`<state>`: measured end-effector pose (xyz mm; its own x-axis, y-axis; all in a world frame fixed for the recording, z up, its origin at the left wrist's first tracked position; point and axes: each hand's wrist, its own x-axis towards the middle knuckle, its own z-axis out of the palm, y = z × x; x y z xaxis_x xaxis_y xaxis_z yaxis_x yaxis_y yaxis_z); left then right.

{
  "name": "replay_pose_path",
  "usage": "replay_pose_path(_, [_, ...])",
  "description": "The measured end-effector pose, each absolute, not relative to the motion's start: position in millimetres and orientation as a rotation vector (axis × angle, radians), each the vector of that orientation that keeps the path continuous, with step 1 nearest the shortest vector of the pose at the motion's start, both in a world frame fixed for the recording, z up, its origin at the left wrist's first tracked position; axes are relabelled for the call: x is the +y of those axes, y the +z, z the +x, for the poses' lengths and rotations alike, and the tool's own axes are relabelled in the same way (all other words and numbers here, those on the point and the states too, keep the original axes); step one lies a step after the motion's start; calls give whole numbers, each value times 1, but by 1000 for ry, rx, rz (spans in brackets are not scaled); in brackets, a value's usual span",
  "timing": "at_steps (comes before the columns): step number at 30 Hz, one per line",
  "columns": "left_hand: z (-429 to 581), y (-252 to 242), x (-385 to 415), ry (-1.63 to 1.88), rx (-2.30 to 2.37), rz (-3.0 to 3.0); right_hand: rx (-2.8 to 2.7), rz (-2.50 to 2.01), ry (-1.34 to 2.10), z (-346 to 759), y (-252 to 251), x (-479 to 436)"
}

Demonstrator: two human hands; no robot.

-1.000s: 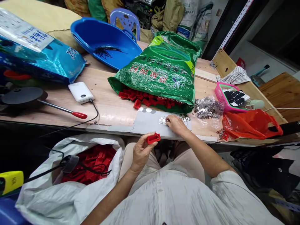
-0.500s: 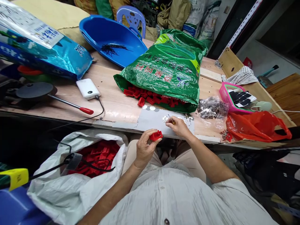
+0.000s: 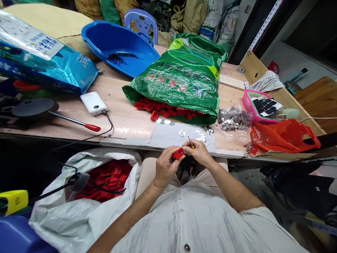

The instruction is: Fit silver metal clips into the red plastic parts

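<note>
Over the table's front edge, my left hand [image 3: 166, 164] pinches a small red plastic housing [image 3: 178, 153] between thumb and fingers. My right hand [image 3: 198, 151] is closed around a small screwdriver [image 3: 192, 143] with a yellowish handle, its thin shaft pointing up and away. The right fingertips touch the housing's right side; whether they pinch a tiny part there is too small to tell. Just beyond the hands lies a grey sheet [image 3: 163, 135] with little silvery metal pieces [image 3: 202, 135] scattered over it. More red housings [image 3: 164, 111] spill from the mouth of a green sack [image 3: 181, 77].
A white sack [image 3: 86, 218] of red pieces stands at my left, below the table. Along the tabletop are a white power bank [image 3: 94, 103], a red-tipped lever [image 3: 92, 127], a blue basin [image 3: 139, 52], a clear bag of metal parts [image 3: 233, 119], a pink basket [image 3: 250, 107] and a red plastic bag [image 3: 281, 135].
My right hand has moved from the metal pieces on the sheet toward me, and its fingers now meet the red housing. The left hand stays near the same place. The view has shifted slightly.
</note>
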<state>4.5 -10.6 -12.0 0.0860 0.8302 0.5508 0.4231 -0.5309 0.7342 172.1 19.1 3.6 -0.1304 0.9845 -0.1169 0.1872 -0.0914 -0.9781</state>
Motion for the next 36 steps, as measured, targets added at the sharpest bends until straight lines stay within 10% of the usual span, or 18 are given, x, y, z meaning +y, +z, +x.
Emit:
replay_pose_path(27, [18, -25, -11, 1296, 1144, 1438, -1329, -1229, 1516, 183, -5, 10])
replay_pose_path(36, [4, -26, 29, 1173, 1212, 1822, -1847, -1463, 853, 193, -1, 15])
